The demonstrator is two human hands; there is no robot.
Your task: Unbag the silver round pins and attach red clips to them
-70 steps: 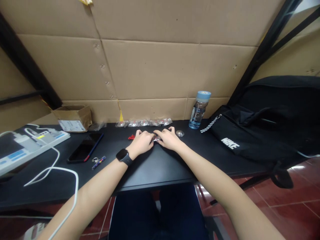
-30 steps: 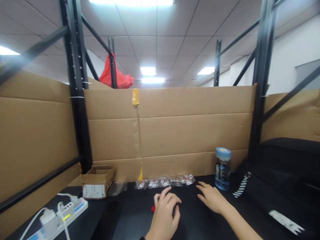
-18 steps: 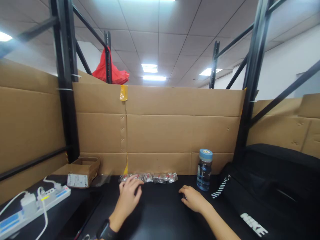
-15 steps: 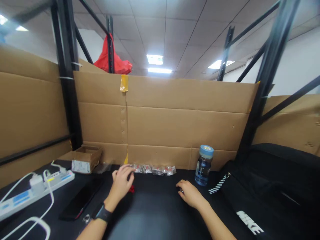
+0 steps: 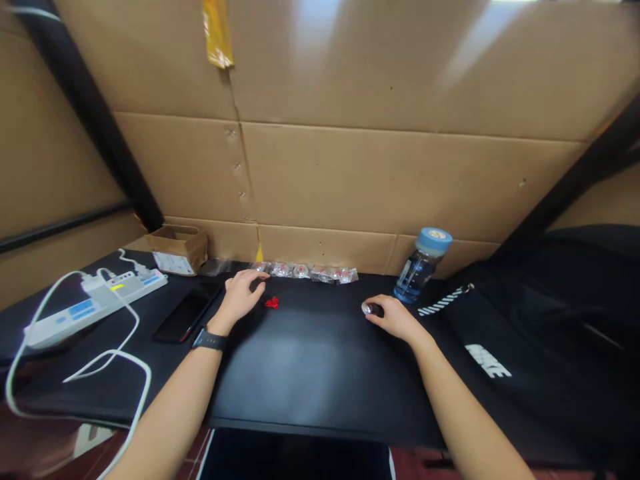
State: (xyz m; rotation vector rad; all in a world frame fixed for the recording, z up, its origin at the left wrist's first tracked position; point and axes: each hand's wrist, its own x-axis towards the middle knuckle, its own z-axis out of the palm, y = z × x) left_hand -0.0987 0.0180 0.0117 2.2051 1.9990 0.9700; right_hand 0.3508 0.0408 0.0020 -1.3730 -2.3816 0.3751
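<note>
My left hand (image 5: 240, 298), with a dark watch on its wrist, hovers over or rests on the black table, thumb and fingers apart and nothing visible in them. Just beyond its fingertips lies a row of clear plastic packets (image 5: 301, 271) with small red marks. To the right of its thumb is a small red piece (image 5: 272, 303), perhaps several bits together. My right hand (image 5: 395, 316) has its fingers closed round a small dark cylinder with a shiny silver end (image 5: 371, 309); its exact kind cannot be made out.
A blue-capped water bottle (image 5: 423, 265) stands behind my right hand, beside a black bag (image 5: 540, 320). At the left are a phone (image 5: 187, 312), an open cardboard box (image 5: 181, 250) and a white power strip (image 5: 95, 307) with loose cables. Cardboard panels (image 5: 320, 180) close off the back.
The view has tilted down, bringing the table's front edge into sight. The red piece and the silver-ended cylinder in my right hand show more plainly. Both hands stay about where they were on the table.
</note>
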